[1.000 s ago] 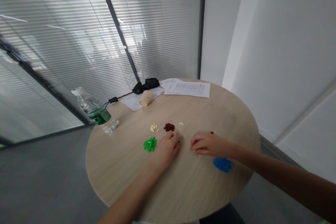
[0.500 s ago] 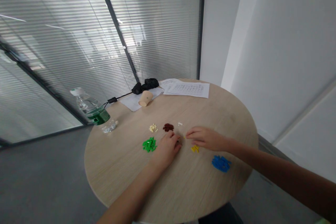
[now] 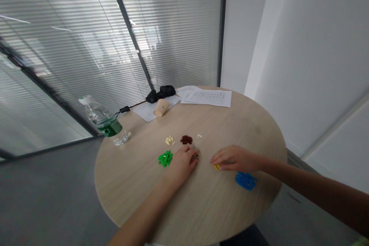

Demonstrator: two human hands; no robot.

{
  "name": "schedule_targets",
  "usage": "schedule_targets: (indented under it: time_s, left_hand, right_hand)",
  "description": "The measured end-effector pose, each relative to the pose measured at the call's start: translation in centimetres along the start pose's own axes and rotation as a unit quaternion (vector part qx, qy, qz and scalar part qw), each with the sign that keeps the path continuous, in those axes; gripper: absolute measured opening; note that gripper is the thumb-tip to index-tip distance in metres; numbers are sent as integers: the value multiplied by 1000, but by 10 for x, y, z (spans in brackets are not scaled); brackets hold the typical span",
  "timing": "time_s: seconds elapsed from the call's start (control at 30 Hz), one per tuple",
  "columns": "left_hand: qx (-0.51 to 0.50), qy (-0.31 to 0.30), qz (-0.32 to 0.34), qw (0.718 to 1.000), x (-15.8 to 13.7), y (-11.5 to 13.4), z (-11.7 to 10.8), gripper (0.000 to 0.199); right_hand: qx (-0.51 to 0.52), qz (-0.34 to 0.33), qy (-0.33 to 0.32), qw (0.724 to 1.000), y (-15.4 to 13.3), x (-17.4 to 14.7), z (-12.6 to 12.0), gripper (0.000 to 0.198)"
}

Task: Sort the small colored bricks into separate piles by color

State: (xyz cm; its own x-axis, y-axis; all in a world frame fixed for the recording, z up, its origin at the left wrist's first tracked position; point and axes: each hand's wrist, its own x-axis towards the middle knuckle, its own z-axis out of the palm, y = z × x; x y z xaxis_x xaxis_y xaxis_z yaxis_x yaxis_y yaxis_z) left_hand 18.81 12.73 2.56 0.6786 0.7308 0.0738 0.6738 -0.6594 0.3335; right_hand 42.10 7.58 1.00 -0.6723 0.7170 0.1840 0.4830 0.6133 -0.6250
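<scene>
My left hand rests on the table with its fingers curled; a tiny dark spot shows at the fingertips, too small to name. Beside that hand lies a pile of small green pieces. Beyond its knuckles is a pile of dark red pieces. My right hand hovers low over the small yellow pieces, thumb and fingers closed around some of them and partly hiding them. A pile of blue pieces lies just below the right wrist.
Cream pieces and a few white pieces lie farther back on the round wooden table. A water bottle stands at the left edge. Toward the back are a tipped paper cup, printed sheets and a black bundle with a cable.
My right hand has moved right and toward me, from beside the left fingertips to over the yellow pieces. The left hand has stayed nearly in place. The view has shifted slightly.
</scene>
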Motion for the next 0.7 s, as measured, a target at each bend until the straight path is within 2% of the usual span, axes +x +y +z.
schedule_targets:
  time_s: [0.2, 0.4, 0.53, 0.6, 0.7]
  left_hand:
    - [-2, -8, 4, 1000, 2, 9, -2, 17]
    - [-17, -2, -8, 1000, -6, 8, -1, 18]
    - [-38, 11, 5, 999, -10, 14, 3, 23]
    - [-52, -2, 22, 998, -12, 22, 5, 26]
    - [-74, -42, 50, 995, -10, 38, 9, 34]
  right_hand:
    - [53, 15, 9, 998, 7, 7, 5, 37]
    - [119, 5, -3, 993, 11, 0, 14, 27]
    - [143, 32, 6, 989, 11, -5, 9, 27]
    - [149, 49, 44, 987, 13, -9, 2, 29]
    - [124, 84, 151, 977, 24, -19, -11, 28]
